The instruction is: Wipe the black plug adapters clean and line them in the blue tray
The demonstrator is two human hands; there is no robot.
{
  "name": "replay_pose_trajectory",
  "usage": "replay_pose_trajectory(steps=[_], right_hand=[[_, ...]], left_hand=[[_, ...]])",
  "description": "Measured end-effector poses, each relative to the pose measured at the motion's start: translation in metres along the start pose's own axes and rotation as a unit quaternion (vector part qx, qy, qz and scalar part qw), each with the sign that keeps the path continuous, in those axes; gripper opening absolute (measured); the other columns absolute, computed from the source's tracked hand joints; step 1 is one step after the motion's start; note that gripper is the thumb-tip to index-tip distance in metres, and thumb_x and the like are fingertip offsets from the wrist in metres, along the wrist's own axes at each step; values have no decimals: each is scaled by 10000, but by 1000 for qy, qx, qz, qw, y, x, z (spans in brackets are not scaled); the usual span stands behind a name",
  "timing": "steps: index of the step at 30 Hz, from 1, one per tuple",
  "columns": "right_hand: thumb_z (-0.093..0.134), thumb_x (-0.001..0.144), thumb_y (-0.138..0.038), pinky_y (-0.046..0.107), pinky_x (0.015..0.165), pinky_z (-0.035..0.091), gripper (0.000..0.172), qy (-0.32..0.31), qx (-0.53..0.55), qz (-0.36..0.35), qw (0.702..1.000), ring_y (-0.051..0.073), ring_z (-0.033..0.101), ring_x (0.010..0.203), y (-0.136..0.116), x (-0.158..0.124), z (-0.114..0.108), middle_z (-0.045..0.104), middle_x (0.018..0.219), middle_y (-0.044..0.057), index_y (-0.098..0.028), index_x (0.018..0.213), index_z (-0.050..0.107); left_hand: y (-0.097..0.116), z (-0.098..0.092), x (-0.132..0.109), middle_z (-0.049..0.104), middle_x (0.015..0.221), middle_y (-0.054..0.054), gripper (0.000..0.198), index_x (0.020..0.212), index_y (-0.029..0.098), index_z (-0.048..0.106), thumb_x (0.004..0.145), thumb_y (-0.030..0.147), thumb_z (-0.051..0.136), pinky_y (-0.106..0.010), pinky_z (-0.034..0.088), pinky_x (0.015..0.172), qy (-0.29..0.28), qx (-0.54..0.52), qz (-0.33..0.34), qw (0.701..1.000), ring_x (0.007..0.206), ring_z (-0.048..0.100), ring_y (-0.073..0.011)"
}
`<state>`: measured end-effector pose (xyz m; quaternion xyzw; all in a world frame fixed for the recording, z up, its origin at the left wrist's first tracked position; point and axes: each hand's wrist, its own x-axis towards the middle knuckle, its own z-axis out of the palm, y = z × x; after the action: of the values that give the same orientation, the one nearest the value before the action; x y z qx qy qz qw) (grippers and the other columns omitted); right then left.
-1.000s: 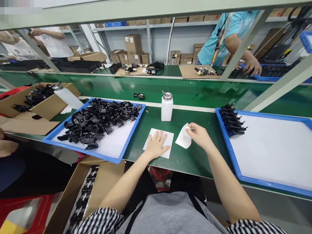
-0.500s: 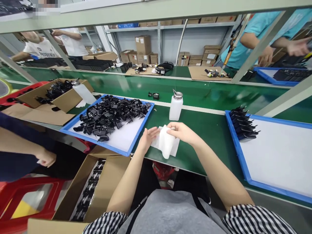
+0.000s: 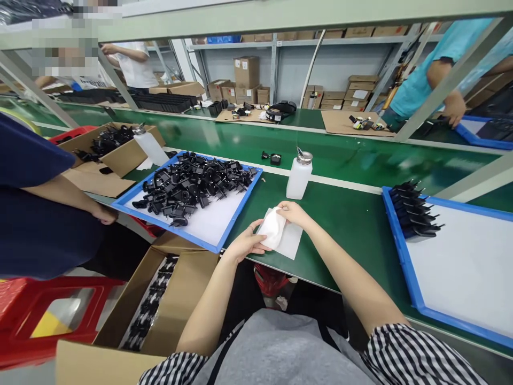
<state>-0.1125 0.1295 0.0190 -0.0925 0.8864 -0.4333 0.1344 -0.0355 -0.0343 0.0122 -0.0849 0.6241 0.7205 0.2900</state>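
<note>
Both my hands hold a white wipe (image 3: 273,234) just above the green bench. My left hand (image 3: 243,245) pinches its lower edge and my right hand (image 3: 294,214) grips its top edge. A second flat white wipe (image 3: 292,243) lies on the bench under it. A white dispenser bottle (image 3: 298,175) with a metal top stands just behind my right hand. To the left a blue tray (image 3: 216,224) holds a heap of black plug adapters (image 3: 192,182).
A blue tray (image 3: 460,278) on the right carries a row of black adapters (image 3: 412,216) at its far corner. Open cardboard boxes (image 3: 160,299) of adapters sit below the bench and at the far left (image 3: 116,155). A person in dark blue (image 3: 44,214) stands at my left. Other people work behind the conveyor.
My right hand carried the wipe leftwards over the flat one. My left hand lifted off the flat wipe and took hold of the held one. The view shifted left.
</note>
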Motion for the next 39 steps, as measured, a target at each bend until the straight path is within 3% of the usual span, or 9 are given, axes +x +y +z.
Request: replay_pose_trajectory(steps=[4,7,12,17,28,31,34,36,39], right_hand=[[448,687,-130,234,621,394,97,30,-80,-26,996,142,528,711,1,4,2,583,762,17,-171,709,533],[438,704,-145,245,648,374,138,39,-134,-33,990,166,531,761,-1,3,3,595,819,32,-176,771,554],[424,729,-177,256,625,363,185,47,-204,-28,977,200,535,784,-2,2,8,587,870,74,-171,849,565],[405,752,-186,240,617,359,201,48,-240,-28,969,187,540,782,-1,4,12,590,873,67,-177,885,556],[435,728,-158,211,617,369,183,40,-272,-31,961,145,546,764,0,6,13,593,868,23,-196,877,534],[453,725,-213,241,607,378,211,57,-288,-17,956,175,548,776,-2,5,14,580,907,46,-193,924,519],[449,736,-298,273,601,390,294,89,-303,6,949,207,543,803,-6,0,8,554,964,83,-177,1001,483],[429,751,-306,279,607,398,305,108,-310,21,944,213,537,827,-7,-9,0,544,977,95,-170,1021,475],[392,775,-265,278,643,408,259,126,-320,29,939,210,517,881,-3,-33,-12,544,970,95,-173,988,508]], left_hand=[[-4,6,-6,608,675,-30,337,1057,153,448,726,196,493,-169,437,573,34,58,3,998,673,605,-117],[-6,9,-8,616,660,-43,249,956,117,514,739,236,480,-178,430,594,58,86,-3,995,678,603,-116],[-6,10,-13,613,698,-39,278,967,114,507,722,246,502,-176,417,558,76,92,-2,993,649,601,-115],[-7,10,-14,599,864,-65,262,944,115,502,725,260,494,-163,408,518,70,93,-8,993,615,599,-97],[-5,3,-12,579,972,-87,243,883,125,507,727,308,472,-156,419,473,0,16,-35,999,582,595,-87],[-7,0,-13,608,898,-79,283,909,128,494,729,344,452,-175,415,454,16,91,-39,995,549,588,-97],[-8,-1,-18,620,640,-35,327,953,122,486,724,353,450,-201,396,428,82,235,-15,968,449,548,-109],[-5,1,-19,603,576,-21,310,953,128,507,741,338,424,-227,421,489,137,322,60,935,473,548,-123],[4,11,-11,623,855,-73,308,971,141,533,794,276,319,-286,423,742,181,467,207,840,795,568,-161]])
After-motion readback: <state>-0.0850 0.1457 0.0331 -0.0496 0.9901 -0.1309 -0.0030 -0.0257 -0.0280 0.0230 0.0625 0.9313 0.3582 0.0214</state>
